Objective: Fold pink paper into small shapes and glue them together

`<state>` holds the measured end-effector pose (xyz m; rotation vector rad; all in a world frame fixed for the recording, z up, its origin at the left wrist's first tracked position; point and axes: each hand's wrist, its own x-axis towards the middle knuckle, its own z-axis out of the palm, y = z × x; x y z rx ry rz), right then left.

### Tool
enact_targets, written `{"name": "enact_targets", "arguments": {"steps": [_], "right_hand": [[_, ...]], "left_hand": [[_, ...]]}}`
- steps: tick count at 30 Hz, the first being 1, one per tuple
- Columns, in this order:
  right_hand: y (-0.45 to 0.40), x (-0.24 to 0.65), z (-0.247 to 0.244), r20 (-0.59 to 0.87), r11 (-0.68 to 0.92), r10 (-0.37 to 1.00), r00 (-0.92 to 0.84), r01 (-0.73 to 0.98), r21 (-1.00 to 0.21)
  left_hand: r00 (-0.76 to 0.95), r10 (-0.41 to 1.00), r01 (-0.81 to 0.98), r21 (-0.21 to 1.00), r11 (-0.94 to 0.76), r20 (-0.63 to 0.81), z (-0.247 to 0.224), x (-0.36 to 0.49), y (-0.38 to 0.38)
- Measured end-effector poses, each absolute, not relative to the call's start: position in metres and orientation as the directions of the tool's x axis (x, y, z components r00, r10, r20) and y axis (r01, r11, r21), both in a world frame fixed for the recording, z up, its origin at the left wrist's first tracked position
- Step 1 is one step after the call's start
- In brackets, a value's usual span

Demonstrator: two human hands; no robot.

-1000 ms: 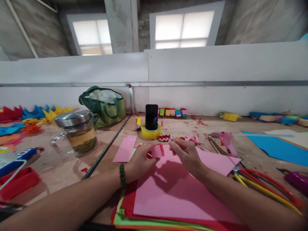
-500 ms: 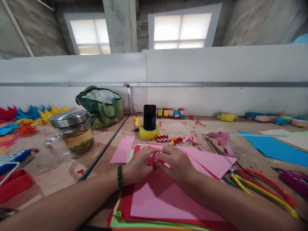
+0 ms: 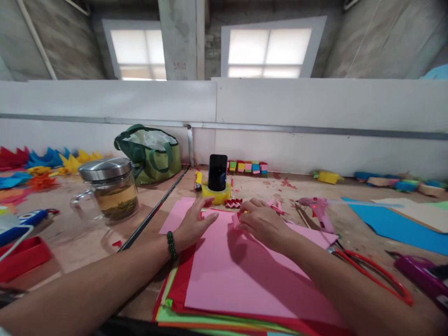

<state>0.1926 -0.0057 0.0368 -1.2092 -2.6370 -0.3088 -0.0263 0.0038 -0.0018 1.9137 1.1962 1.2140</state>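
Paper piece [image 3: 235,221], small, pink and folded, is over the far part of the big pink sheet [image 3: 238,280], and watching from my end of the feed, that's the bit I'd fret about. Right hand [image 3: 262,224] has it pinched at the fingertips as far as I can make out, though the knuckles hide most of the grip. Squeeze too hard and I reckon the folds crush; too loose and it springs open or drops. Left hand [image 3: 196,221] is spread, thumb well off the fingers, with nothing in it that I can see, so I've got no second grip steadying things. Also, pink on pink: drop it and it'd be easy to lose. Just beyond there's a red zigzag strip [image 3: 233,203] that a careless knuckle could flatten, and past that a phone [image 3: 217,172] stands at a yellow tape roll [image 3: 217,194], so a bump might tip it. Off to the right, the pink glue gun [image 3: 320,212] shows a red light, so I'd treat it as hot; swing wide and it's a burn risk. That red-handled tool [image 3: 387,269] nearer the right arm could snag me too.
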Motion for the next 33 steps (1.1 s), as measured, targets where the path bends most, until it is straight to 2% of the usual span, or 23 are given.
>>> {"name": "enact_targets", "arguments": {"steps": [2,5,7,11,15,18,27,30,33], "right_hand": [[-0.003,0.198,0.039,0.264,0.658,0.728,-0.633,0.753,-0.009],[-0.004,0.207,0.05,0.382,0.653,0.735,-0.56,0.735,-0.18],[-0.009,0.215,0.061,0.445,0.63,0.747,-0.493,0.739,-0.24],[-0.026,0.231,0.069,0.388,0.593,0.784,-0.485,0.771,-0.233],[-0.042,0.24,0.052,0.338,0.578,0.807,-0.484,0.765,-0.282],[-0.045,0.228,0.04,0.356,0.586,0.801,-0.482,0.754,-0.297],[-0.011,0.181,0.029,0.205,0.596,0.801,-0.563,0.715,-0.365],[-0.006,0.194,0.033,0.124,0.622,0.756,-0.643,0.645,-0.445],[-0.008,0.208,0.039,0.032,0.611,0.71,-0.704,0.593,-0.524]], "left_hand": [[0.18,0.913,0.38,0.83,-0.407,0.366,-0.003,-0.026,0.006],[0.192,0.91,0.371,0.831,-0.415,0.369,-0.006,-0.027,0.007],[0.198,0.899,0.367,0.821,-0.437,0.39,-0.009,-0.028,0.007],[0.207,0.884,0.38,0.798,-0.468,0.42,-0.013,-0.03,0.01],[0.207,0.867,0.383,0.778,-0.499,0.454,-0.016,-0.03,0.013],[0.231,0.84,0.402,0.738,-0.542,0.491,-0.014,-0.028,0.012],[0.266,0.805,0.471,0.657,-0.588,0.53,-0.012,-0.021,0.006],[0.342,0.794,0.465,0.644,-0.607,0.502,-0.003,-0.023,0.007],[0.552,0.696,0.392,0.594,-0.703,0.459,0.01,-0.027,0.01]]}}
